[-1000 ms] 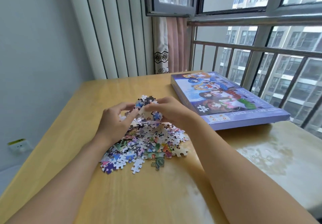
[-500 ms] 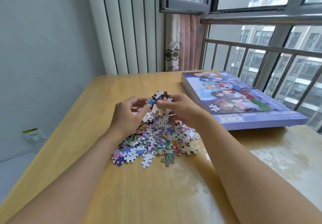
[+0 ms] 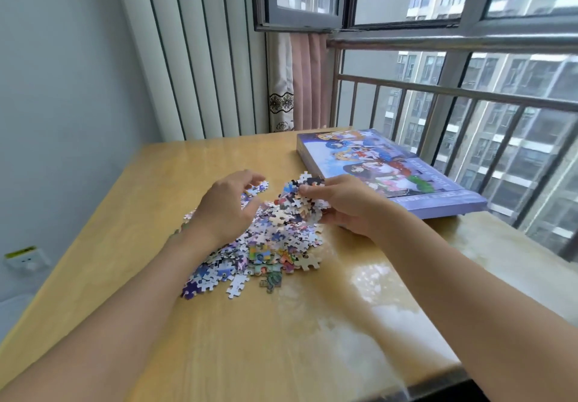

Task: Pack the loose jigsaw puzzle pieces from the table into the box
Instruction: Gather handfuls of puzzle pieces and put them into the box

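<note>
Right hand fingers pinching a clump of puzzle pieces, left hand fingers loosely curled over the pile, closed puzzle box beside on bench

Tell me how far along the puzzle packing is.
Barely begun. Done: nothing shows as packed; the box lies closed by the window. In hand: the right hand grips a handful of pieces above the pile, while the left hand hovers over it, fingers loosely curled. Left: opening the box and moving nearly the whole pile off the table.
</note>
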